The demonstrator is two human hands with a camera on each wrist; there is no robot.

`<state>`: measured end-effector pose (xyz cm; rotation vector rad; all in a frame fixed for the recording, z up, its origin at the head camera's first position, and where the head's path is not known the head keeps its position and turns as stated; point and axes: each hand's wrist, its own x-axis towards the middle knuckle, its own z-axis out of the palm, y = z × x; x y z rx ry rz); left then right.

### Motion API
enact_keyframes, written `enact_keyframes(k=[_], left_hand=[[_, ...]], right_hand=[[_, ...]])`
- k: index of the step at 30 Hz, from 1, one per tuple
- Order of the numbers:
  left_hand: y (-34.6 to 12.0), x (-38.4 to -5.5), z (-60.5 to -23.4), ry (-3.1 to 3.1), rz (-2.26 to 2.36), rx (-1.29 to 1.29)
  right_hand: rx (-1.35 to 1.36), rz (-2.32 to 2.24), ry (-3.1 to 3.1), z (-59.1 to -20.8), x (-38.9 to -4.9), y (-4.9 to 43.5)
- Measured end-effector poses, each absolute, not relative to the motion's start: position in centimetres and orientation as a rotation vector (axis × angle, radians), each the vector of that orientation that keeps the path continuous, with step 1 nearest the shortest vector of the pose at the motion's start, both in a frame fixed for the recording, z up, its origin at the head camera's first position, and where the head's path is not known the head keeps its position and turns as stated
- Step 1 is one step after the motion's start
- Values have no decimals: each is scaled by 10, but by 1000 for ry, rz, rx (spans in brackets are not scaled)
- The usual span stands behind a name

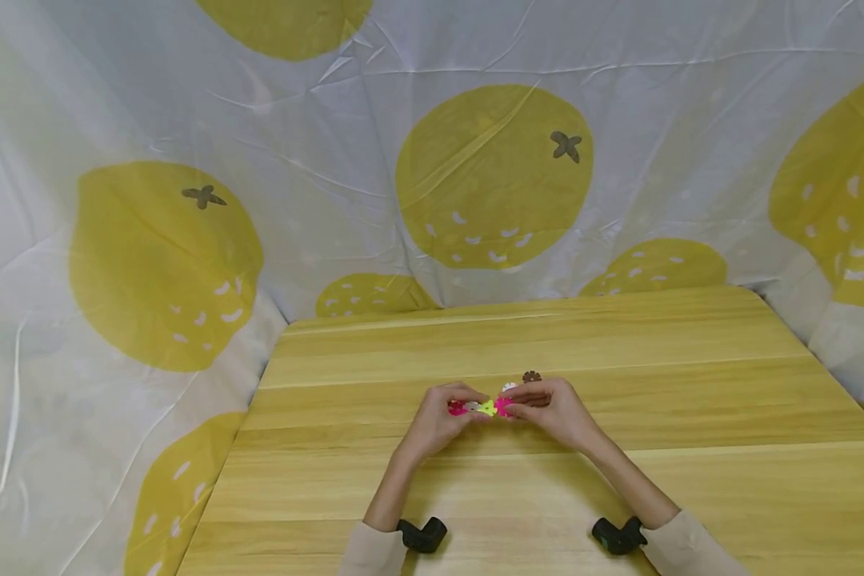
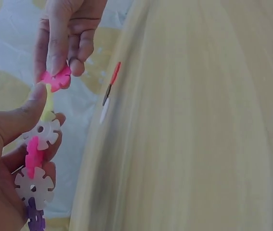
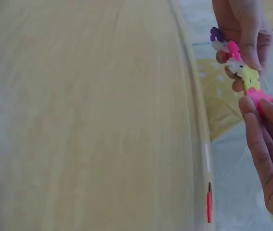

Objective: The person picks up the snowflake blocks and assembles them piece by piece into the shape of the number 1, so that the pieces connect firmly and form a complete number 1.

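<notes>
My left hand (image 1: 432, 422) grips a chain of notched plastic snowflake discs. In the left wrist view the chain runs from a purple disc (image 2: 36, 220) through a white disc (image 2: 34, 186), a pink disc (image 2: 33, 158) and another white disc (image 2: 42, 131) to a yellow disc (image 2: 48, 105), where the left thumb presses. Between thumb and fingers, my right hand (image 1: 565, 412) pinches a bright pink disc (image 3: 258, 98) right at the yellow one's edge. Both hands meet over the middle of the table.
On the wooden table (image 1: 331, 480), just beyond the right hand, lie a white disc (image 1: 509, 387) and a brown disc (image 1: 531, 376). A red disc (image 2: 116, 73) shows beside them in the wrist views. Behind the table hangs a lemon-print cloth (image 1: 317, 144). Black devices (image 1: 423, 536) sit at both wrists.
</notes>
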<state>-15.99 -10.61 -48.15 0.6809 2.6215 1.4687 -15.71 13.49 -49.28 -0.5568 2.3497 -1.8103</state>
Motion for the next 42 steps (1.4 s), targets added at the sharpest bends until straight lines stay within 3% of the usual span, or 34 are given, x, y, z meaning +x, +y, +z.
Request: enact_keyframes(k=[28,42], left_hand=[[-102,-157,-480,2523,1449,725],[-98,-156,-485,2832,1352,962]], right_hand=[[-668,-1794,2310,-493,-148,141],[-354,-1980,2089,-490,-151,134]])
